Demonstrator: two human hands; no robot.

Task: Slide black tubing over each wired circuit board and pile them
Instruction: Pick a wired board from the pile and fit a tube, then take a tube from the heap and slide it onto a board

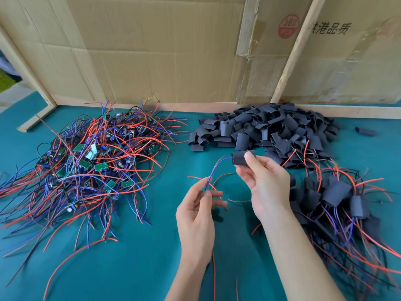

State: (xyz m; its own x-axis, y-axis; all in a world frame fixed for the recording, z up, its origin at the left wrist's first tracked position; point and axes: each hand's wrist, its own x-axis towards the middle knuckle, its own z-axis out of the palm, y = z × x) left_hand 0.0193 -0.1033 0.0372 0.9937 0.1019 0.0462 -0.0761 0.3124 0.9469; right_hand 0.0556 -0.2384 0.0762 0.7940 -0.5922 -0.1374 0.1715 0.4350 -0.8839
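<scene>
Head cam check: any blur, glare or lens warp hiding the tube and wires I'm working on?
Head view: even soft light, no glare; black tube in the right hand and wires pinched by the left hand read sharp; edges bow from wide-angle warp; finished pile slightly smeared.

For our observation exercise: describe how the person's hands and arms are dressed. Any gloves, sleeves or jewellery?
Both are bare. The left hand and right hand have no gloves, rings or watch, and no sleeves show on the forearms. The nails are short and unpainted.
</scene>
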